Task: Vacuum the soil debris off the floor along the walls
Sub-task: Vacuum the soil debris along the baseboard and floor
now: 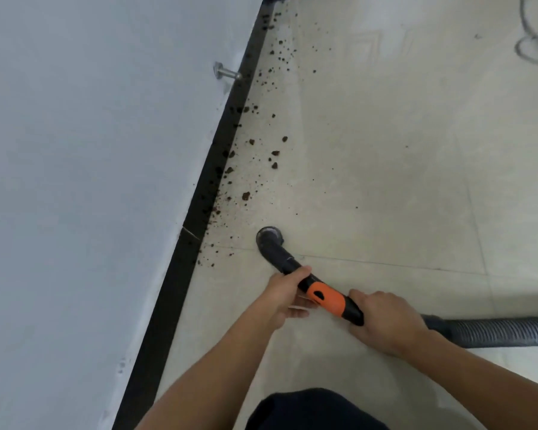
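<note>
Brown soil debris (246, 196) lies scattered on the pale tiled floor along the black skirting board (199, 200), from the top of the view down to the nozzle. The black vacuum nozzle (269, 237) points down at the floor just right of the lowest crumbs. Its curved black and orange handle (325, 294) runs back to a ribbed grey hose (494, 332). My left hand (284, 294) holds the tube in front of the orange part, thumb over the top. My right hand (382, 318) grips the rear end of the handle.
A white wall (90, 181) fills the left side, with a metal door stop (225, 71) sticking out of it above the skirting. A grey cable (531, 41) lies coiled on the floor at the top right. My dark knee (311, 411) shows at the bottom.
</note>
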